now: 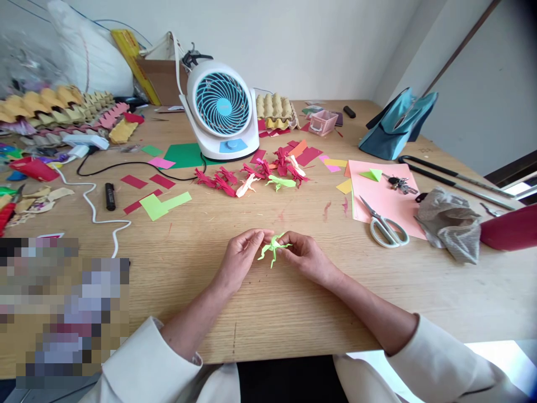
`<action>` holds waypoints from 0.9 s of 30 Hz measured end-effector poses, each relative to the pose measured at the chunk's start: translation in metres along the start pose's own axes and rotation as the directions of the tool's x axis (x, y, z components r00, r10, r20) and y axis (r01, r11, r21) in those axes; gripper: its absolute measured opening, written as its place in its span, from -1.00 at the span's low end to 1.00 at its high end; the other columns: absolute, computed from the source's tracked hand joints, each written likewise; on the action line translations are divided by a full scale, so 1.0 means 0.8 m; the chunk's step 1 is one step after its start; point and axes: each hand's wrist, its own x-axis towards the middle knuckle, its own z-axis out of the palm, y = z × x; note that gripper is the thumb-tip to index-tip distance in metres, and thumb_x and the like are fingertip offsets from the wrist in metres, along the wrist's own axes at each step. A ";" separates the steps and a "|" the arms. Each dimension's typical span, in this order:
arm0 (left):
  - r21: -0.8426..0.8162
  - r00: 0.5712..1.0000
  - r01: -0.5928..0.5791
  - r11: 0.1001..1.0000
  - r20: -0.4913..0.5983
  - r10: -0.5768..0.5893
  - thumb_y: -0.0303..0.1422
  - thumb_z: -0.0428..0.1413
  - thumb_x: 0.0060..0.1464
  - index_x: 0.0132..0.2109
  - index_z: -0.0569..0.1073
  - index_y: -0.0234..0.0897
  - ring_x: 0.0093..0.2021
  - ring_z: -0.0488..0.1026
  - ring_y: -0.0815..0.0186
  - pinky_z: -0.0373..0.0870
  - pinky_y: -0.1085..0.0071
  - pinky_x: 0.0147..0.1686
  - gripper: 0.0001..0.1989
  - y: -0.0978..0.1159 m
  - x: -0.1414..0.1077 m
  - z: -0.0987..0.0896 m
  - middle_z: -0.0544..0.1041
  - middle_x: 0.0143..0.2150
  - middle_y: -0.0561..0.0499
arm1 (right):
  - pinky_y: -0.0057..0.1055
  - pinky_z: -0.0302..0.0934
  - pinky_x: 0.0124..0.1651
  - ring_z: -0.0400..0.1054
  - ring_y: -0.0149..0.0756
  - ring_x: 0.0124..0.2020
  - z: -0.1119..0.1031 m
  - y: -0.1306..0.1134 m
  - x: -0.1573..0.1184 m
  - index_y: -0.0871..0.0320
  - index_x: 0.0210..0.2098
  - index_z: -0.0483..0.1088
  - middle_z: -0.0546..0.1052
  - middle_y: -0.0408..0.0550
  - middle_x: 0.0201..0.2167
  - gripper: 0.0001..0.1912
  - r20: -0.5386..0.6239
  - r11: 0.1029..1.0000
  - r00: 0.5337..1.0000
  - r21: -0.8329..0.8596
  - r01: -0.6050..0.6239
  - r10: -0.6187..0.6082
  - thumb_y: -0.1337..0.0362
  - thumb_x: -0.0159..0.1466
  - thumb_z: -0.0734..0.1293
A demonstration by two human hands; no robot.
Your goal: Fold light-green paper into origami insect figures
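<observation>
A light green folded paper figure (pixel 273 245) with thin bent legs is between my hands, just above the wooden table. My right hand (pixel 305 254) pinches it from the right between thumb and fingers. From the left, my left hand (pixel 242 254) has its thumb and fingers closed together by the figure's upper left leg; the exact grip there is too small to make out. Beyond my hands lie several red folded paper figures (pixel 224 182), a pale one (pixel 247 186) and another green one (pixel 280 182).
A white fan (pixel 224 106) stands behind the figures. Scissors (pixel 388 228) and keys (pixel 400 184) lie on pink paper (pixel 364 196) to the right. Leftward are a black marker (pixel 109 197), green paper pieces (pixel 157 206), a white cable (pixel 93 210) and stacked egg trays (pixel 46 109).
</observation>
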 end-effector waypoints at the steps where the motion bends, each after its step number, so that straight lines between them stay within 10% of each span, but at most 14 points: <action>1: 0.019 1.000 -0.005 1.000 0.010 0.004 -0.15 0.10 0.21 -0.17 0.59 -0.30 -0.22 0.51 0.30 0.39 0.43 -0.20 -0.68 0.000 0.001 -0.001 0.62 -0.25 -0.03 | -0.45 0.20 -0.35 0.32 -0.38 -0.43 -0.001 0.001 0.000 0.18 -0.30 0.40 0.48 -0.12 -0.43 -0.72 -0.005 1.000 1.000 0.004 0.001 -0.001 0.07 0.25 0.35; 9: 0.267 0.974 -0.221 0.938 0.109 0.199 -0.37 0.19 0.10 -0.31 0.49 -0.29 -0.36 0.45 0.35 0.38 0.43 -0.31 -0.92 -0.004 0.001 -0.004 0.52 -0.38 0.03 | -0.41 0.24 -0.28 0.36 -0.34 -0.33 -0.005 0.012 0.004 0.15 -0.27 0.41 0.48 -0.07 -0.35 -0.85 -0.070 0.996 0.994 -0.023 0.081 -0.082 0.19 0.25 0.34; 13: 0.537 0.781 -0.587 0.606 0.180 0.598 -0.51 0.10 0.17 -0.28 0.47 -0.26 -0.26 0.44 0.31 0.38 0.36 -0.21 -0.91 0.002 -0.003 -0.008 0.51 -0.32 0.00 | -0.36 0.28 -0.16 0.39 -0.32 -0.25 -0.007 0.008 0.008 0.12 -0.16 0.39 0.49 -0.08 -0.27 -0.75 -0.110 0.984 0.994 0.173 0.048 -0.029 0.14 0.23 0.37; 18: 0.689 0.609 -0.683 0.241 0.356 0.708 -0.54 0.10 0.18 -0.26 0.46 -0.25 -0.27 0.42 0.28 0.34 0.30 -0.19 -0.89 0.006 -0.007 -0.014 0.55 -0.29 -0.02 | -0.42 0.22 -0.28 0.33 -0.43 -0.43 -0.007 -0.002 0.005 0.14 -0.17 0.40 0.48 -0.14 -0.38 -0.67 -0.060 0.914 0.991 0.396 -0.088 0.121 0.00 0.26 0.35; 22: 0.702 0.620 -0.688 0.184 0.438 0.651 -0.50 0.06 0.22 -0.31 0.47 -0.22 -0.27 0.43 0.29 0.30 0.31 -0.18 -0.84 0.005 -0.011 -0.007 0.55 -0.31 -0.01 | -0.45 0.18 -0.32 0.29 -0.44 -0.44 -0.002 -0.006 0.002 0.15 -0.22 0.39 0.45 -0.19 -0.46 -0.61 -0.010 0.880 0.992 0.464 -0.104 0.122 0.00 0.14 0.46; 27: 0.680 0.716 -0.643 0.352 0.370 0.592 -0.40 0.11 0.20 -0.28 0.48 -0.20 -0.22 0.42 0.24 0.29 0.27 -0.13 -0.92 0.002 -0.010 -0.002 0.55 -0.28 -0.03 | -0.42 0.20 -0.32 0.28 -0.41 -0.44 -0.005 -0.001 0.008 0.13 -0.30 0.34 0.43 -0.18 -0.46 -0.57 -0.053 0.926 0.997 0.376 -0.023 0.047 -0.05 0.09 0.48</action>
